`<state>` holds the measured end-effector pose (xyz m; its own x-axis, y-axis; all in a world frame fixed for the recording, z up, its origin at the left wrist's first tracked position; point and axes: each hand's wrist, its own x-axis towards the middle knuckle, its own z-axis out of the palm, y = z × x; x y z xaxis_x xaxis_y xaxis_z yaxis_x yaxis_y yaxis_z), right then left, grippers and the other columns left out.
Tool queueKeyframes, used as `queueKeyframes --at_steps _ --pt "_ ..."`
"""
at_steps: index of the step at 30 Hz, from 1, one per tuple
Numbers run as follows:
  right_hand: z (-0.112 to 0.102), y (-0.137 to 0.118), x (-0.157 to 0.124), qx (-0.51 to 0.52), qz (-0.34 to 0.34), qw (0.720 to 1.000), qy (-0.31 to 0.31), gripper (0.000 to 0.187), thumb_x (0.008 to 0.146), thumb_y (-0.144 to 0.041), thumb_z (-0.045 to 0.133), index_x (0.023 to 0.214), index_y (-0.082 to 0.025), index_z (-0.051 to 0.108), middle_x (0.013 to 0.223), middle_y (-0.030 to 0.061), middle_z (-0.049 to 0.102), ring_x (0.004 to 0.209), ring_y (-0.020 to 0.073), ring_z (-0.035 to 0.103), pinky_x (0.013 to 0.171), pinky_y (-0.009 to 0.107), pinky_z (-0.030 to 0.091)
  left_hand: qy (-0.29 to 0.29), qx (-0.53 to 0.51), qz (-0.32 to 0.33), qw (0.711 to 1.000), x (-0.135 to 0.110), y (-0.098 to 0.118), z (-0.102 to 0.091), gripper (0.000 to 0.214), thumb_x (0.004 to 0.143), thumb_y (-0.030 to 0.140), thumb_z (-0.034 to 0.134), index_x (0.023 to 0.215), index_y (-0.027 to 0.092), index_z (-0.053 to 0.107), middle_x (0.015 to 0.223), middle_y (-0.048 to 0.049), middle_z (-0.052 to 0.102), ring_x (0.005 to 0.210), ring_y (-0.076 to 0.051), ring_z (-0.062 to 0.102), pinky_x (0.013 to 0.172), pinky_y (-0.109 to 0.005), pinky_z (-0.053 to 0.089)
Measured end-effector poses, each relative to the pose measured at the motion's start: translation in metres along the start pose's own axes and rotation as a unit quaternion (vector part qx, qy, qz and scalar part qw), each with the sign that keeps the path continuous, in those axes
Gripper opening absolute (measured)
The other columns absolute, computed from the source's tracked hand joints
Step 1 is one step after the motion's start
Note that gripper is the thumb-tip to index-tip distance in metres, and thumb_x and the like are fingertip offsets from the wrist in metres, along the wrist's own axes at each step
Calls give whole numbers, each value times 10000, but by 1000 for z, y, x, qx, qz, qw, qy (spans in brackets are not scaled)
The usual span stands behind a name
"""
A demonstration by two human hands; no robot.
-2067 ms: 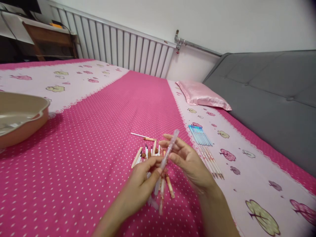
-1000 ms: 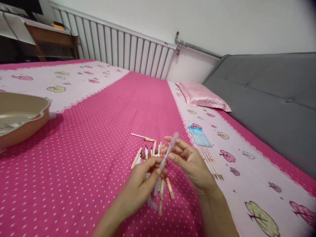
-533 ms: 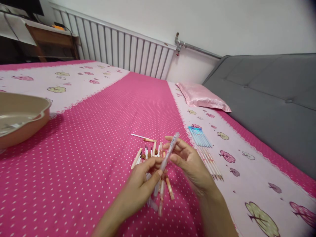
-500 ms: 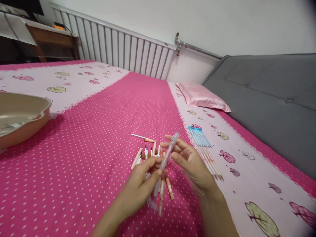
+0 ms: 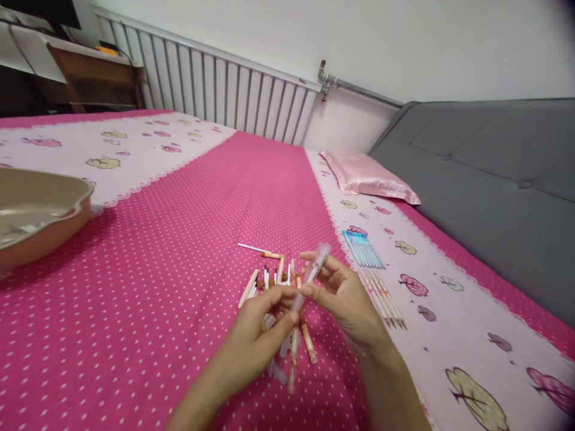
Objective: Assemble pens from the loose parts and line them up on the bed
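Both hands hold one clear pen [image 5: 309, 276] slanting up to the right above a pink dotted bedspread [image 5: 179, 239]. My left hand [image 5: 260, 329] pinches its lower end between thumb and fingers. My right hand [image 5: 345, 302] grips the upper part near the cap with curled fingers. Beneath the hands lies a loose pile of pen parts [image 5: 278, 287]: peach barrels, refills and small brown pieces.
A row of blue pens [image 5: 363, 247] and a row of white-and-pink pens [image 5: 384, 299] lie on the pale strip to the right. A tan basin [image 5: 40, 209] sits at the left. A pink pillow [image 5: 368, 173], grey headboard [image 5: 485, 179] and radiator [image 5: 215, 90] stand beyond.
My right hand has slid down the pen and its fingers have closed more tightly near the cap. The left hand and the pile have stayed almost still.
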<state>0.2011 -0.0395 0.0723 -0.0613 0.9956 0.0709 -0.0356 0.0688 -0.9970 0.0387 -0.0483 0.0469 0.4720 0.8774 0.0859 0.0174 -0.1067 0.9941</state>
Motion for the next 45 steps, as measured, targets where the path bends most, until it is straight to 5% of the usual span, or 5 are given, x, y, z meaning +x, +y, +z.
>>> queueKeyframes --at_steps 9,20,28,36,45 --pt "-3 -6 -2 69 31 994 -77 434 777 -292 655 1196 -272 545 1055 59 656 987 201 598 912 413 443 -7 -10 -1 1000 0 3 -2 294 886 293 452 1126 199 592 940 -59 629 864 -173 563 804 -335 446" --pt "-1 -1 -1 22 19 1000 -7 420 684 -235 742 1082 -244 611 936 26 644 892 165 589 819 319 466 8 -7 0 1000 0 -1 -1 305 870 282 487 1152 221 584 1029 -67 629 898 -177 577 818 -335 454" --pt "0 -4 -2 80 37 991 -102 448 754 -280 681 1185 -274 560 1015 51 664 907 189 621 820 377 499 -43 -113 -25 992 -1 5 -2 291 880 303 477 1132 212 591 1057 -70 614 907 -168 579 863 -354 455" --pt "-1 -2 -1 71 43 992 -97 415 727 -274 708 1131 -262 612 922 41 681 757 165 633 680 323 529 -60 -116 -49 990 -2 6 -2 276 876 351 474 1004 172 640 852 -53 633 782 -155 589 751 -324 480" --pt "1 -3 -1 76 57 993 -73 396 675 -269 753 1056 -226 654 846 41 706 760 170 653 713 318 527 -41 -133 -42 989 0 0 -1 268 850 329 528 1037 164 627 943 -83 666 841 -179 621 792 -346 485"
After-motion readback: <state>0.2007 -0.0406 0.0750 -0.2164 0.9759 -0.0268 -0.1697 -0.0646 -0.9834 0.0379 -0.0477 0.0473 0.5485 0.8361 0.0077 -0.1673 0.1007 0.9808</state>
